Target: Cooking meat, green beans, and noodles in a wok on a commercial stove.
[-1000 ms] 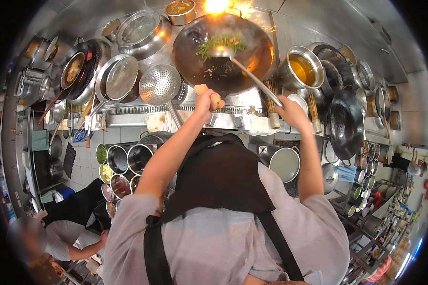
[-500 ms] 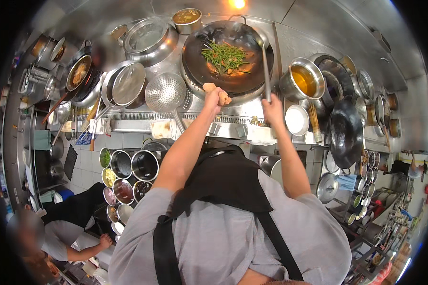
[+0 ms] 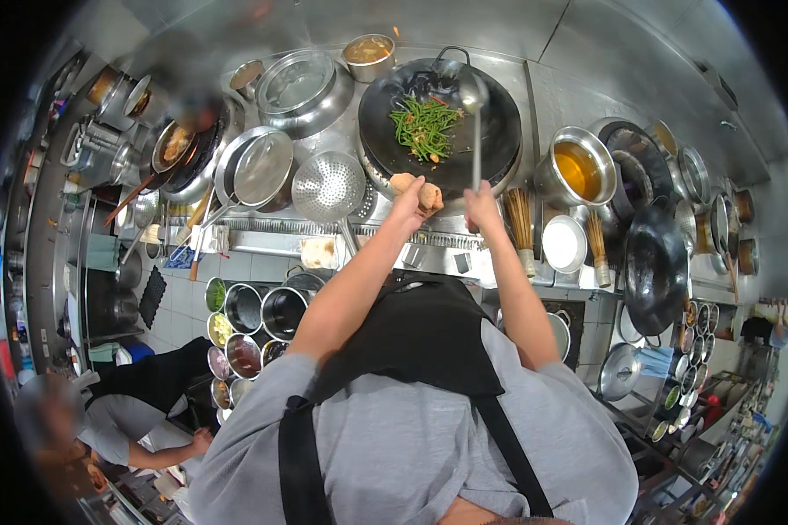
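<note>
A black wok (image 3: 490, 157) sits on the stove in front of me with cut green beans (image 3: 425, 127) and small reddish and orange bits in it. My left hand (image 3: 411, 208) is closed round a folded tan cloth (image 3: 430, 198) at the wok's near edge; whatever part of the wok lies under the cloth is hidden. Gripping a long metal handle, my right hand (image 3: 482, 209) holds a ladle (image 3: 477, 131). The ladle's bowl is over the far right inside of the wok, above the beans.
Left of the wok are a perforated skimmer (image 3: 328, 188), a fine strainer (image 3: 264, 166) and a large steel pot (image 3: 311, 109). A pot of amber liquid (image 3: 578, 171), a white bowl (image 3: 566, 243) and bamboo brushes (image 3: 520, 232) stand right. A co-worker (image 3: 140, 420) is at lower left.
The orange glow around the beans has gone. The beans lie in a tighter heap, and the ladle's handle is more upright with my right hand nearer the left. The whole view has shifted slightly.
</note>
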`<action>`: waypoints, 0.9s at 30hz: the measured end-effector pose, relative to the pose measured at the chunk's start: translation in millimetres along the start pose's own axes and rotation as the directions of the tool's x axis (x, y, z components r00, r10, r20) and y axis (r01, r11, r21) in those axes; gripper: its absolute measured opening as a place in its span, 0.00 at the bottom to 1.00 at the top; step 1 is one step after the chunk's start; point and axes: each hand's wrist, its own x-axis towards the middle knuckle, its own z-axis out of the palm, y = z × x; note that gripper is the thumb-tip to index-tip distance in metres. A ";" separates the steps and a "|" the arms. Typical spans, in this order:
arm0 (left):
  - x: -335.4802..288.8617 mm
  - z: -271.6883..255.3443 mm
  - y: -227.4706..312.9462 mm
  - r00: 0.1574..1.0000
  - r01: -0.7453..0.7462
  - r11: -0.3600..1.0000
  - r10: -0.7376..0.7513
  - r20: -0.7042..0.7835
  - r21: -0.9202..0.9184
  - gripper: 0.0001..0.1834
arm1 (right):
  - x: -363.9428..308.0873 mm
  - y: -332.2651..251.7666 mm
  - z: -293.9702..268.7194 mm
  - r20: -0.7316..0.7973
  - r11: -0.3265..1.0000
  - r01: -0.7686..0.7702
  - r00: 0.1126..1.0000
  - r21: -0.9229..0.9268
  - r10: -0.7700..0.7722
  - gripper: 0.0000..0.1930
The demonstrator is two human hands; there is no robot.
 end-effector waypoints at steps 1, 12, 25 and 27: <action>1.7 7.7 -2.7 0.997 0.030 0.997 -0.035 -0.068 -0.078 0.15 | 9.2 -2.8 2.4 0.117 0.998 0.012 0.993 0.054 -0.018 0.16; 9.5 17.3 -1.7 0.959 0.165 0.985 -0.172 -0.227 -0.048 0.14 | -53.4 22.3 -115.7 0.160 0.667 0.276 0.960 -0.692 -0.230 0.16; 20.8 4.5 -18.0 0.987 0.030 0.981 -0.060 -0.150 -0.194 0.09 | -118.0 -32.6 -119.5 0.405 0.924 0.120 0.914 -0.363 0.040 0.17; -45.4 47.8 12.1 0.936 0.292 0.933 -0.324 -0.138 -0.209 0.05 | -140.9 -60.8 -156.7 0.418 0.918 0.098 0.905 -0.384 0.078 0.18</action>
